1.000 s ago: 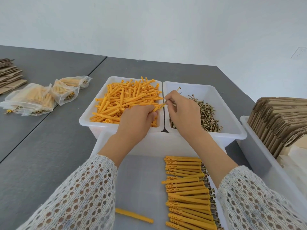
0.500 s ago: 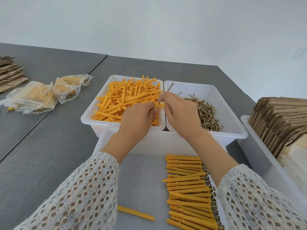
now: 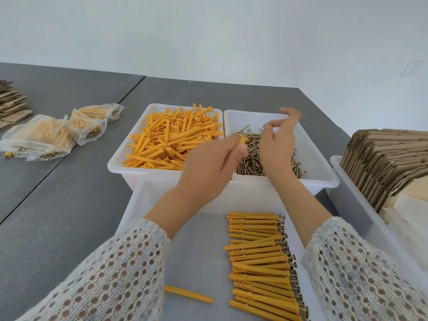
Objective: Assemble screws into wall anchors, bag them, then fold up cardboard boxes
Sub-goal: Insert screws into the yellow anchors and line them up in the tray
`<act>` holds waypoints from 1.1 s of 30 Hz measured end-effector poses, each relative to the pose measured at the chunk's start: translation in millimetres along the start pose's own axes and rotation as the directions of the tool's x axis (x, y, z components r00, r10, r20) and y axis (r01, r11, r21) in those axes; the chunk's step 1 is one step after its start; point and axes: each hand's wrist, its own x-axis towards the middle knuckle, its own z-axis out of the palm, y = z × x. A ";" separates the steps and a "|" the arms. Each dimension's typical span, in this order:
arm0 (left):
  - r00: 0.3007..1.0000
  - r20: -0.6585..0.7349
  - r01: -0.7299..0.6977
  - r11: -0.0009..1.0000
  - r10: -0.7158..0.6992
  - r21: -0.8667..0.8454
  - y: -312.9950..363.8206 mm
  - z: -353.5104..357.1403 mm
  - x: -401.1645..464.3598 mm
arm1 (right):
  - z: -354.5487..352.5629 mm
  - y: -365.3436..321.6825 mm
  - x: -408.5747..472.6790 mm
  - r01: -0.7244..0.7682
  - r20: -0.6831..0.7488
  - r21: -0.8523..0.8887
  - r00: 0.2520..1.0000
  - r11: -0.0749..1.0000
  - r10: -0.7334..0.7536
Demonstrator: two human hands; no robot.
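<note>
My left hand (image 3: 208, 163) grips one orange wall anchor (image 3: 242, 140); only the anchor's end shows past the fingers, at the near edge of the screw bin. Just to its right, my right hand (image 3: 276, 144) hovers blurred over the brass screws (image 3: 251, 158), its fingers spread and holding nothing I can see. The screws lie in a white bin (image 3: 324, 177). Beside it on the left, another white bin (image 3: 120, 163) is heaped with loose orange anchors (image 3: 171, 140). In the near white tray (image 3: 139, 200) lies a row of assembled anchors with screws (image 3: 259, 258), plus one loose anchor (image 3: 188, 294).
Filled clear bags (image 3: 41, 135) lie on the grey table (image 3: 69, 216) at the left, with flat cardboard (image 3: 11, 100) behind them. On the right a white bin (image 3: 347, 193) holds a stack of folded cardboard boxes (image 3: 382, 158).
Both hands have shifted right, from the divide between the two bins to over the screws. My right hand, earlier pinching a screw at the anchor, now has its fingers spread.
</note>
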 end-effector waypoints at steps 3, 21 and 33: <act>0.948 0.270 -0.203 0.975 0.171 0.095 18.2 16.2 -10.6 | -7.6 18.4 18.0 -0.558 0.029 0.187 0.826 0.809 0.563; 0.755 0.630 -0.447 0.847 0.184 0.289 33.5 71.8 -43.0 | -12.0 23.8 21.2 -0.670 0.140 0.123 0.742 0.732 0.656; 0.952 0.236 -0.277 0.882 0.197 0.382 32.7 31.1 -9.5 | 0.4 27.3 11.2 -0.157 0.492 -0.644 0.664 0.749 0.563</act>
